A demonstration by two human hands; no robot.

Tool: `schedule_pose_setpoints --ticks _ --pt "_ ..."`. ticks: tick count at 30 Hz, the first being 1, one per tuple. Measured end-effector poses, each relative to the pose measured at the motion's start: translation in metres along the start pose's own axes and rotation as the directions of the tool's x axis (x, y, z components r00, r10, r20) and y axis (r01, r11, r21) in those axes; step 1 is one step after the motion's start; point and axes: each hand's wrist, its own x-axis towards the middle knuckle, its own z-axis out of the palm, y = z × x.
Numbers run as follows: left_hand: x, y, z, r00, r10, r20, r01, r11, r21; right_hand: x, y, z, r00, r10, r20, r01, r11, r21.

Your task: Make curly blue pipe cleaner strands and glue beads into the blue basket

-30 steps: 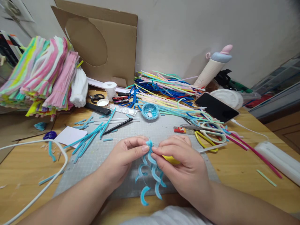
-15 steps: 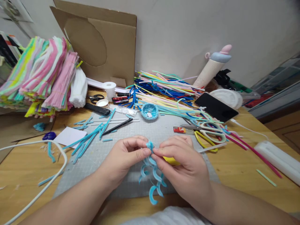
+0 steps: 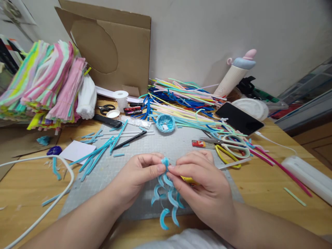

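Above the grey cutting mat [image 3: 109, 193], my left hand [image 3: 142, 176] pinches a small blue pipe-cleaner craft piece [image 3: 165, 162] between thumb and fingertips. From the other side, my right hand [image 3: 201, 180] grips the same piece just below its top, thumb against forefinger. Several curved blue pipe-cleaner bits [image 3: 171, 198] dangle under the fingers, some on a thin thread. Something yellow [image 3: 189, 180] shows beneath my right hand, mostly hidden, so its kind and whether it is held are unclear. Beyond the hands lies a round blue fuzzy bowl-shaped piece [image 3: 166, 123].
Cut blue pipe cleaners [image 3: 95, 159] and a black pen [image 3: 131, 139] lie left. White-handled scissors [image 3: 233, 143], yellow-handled tool [image 3: 224, 157] and a phone [image 3: 240, 117] are right. Loose pipe cleaners [image 3: 181, 100] pile behind; a white cable [image 3: 64, 162] loops at left.
The dangling blue bits have swung slightly left and hang a little lower. Less of the yellow thing shows under my right hand. Both hands keep nearly the same place and grip.
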Motion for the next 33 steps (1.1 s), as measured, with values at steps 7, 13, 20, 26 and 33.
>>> schedule_pose_setpoints --ticks 7,13,20,26,33 --pt "0.0002 -0.0007 -0.0013 1.000 -0.002 0.028 0.002 1.000 0.008 0.0004 -0.0015 -0.0011 1.000 -0.009 0.013 0.009 1.000 0.006" --pt "-0.0006 0.0005 -0.0023 0.999 -0.011 0.046 0.012 1.000 -0.009 0.0008 -0.0023 -0.0025 1.000 -0.011 0.016 0.011 1.000 0.009" --pt "0.0006 0.0016 -0.0034 0.999 -0.015 0.039 0.015 1.000 -0.003 0.0022 -0.0034 -0.0022 1.000 -0.005 0.017 0.005 1.000 0.005" --pt "-0.0004 0.0004 -0.0039 0.999 -0.016 0.035 0.016 1.000 -0.004 0.0014 -0.0026 -0.0025 1.000 0.005 0.022 -0.005 1.000 -0.006" --pt "0.0001 0.0024 -0.0016 1.000 0.001 0.028 -0.002 1.000 0.014 0.0015 -0.0025 -0.0025 1.000 0.011 0.026 -0.011 1.000 -0.022"
